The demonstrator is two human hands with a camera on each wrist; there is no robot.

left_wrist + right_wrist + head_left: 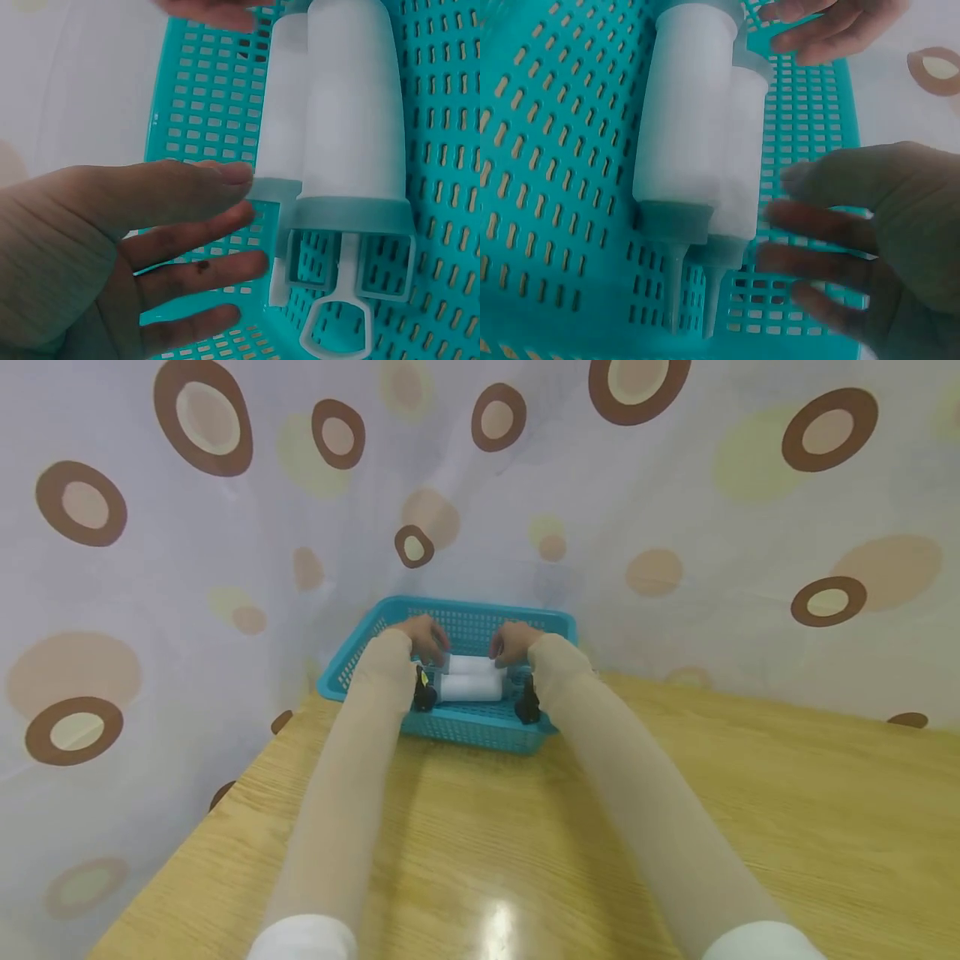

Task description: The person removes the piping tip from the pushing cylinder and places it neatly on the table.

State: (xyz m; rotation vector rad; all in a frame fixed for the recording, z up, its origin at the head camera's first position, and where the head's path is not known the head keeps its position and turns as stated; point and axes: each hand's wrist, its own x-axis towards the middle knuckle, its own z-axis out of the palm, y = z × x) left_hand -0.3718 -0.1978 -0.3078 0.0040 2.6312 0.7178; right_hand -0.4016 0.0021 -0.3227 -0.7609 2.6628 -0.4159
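Observation:
Two white syringe-like tubes with grey-green end fittings lie side by side in a turquoise basket [480, 739]. In the left wrist view the nearer tube [356, 105] shows a ring-handled plunger and square finger loops, and the farther tube [281, 105] is partly behind it. The right wrist view shows their narrow nozzles [675, 289]. My left hand [425, 639] is over the basket's left half, fingers spread, thumb tip right at the farther tube's collar. My right hand [515, 643] hovers at the nozzle end, its extended fingers beside the farther tube [739, 157]. Neither hand grips anything.
The basket stands on a wood-grain table [465, 827], close to a pale curtain [720, 527] with brown oval patterns behind and to the left. Its slotted walls rise around both hands. Black wrist devices [528, 703] hang under the wrists near the front rim.

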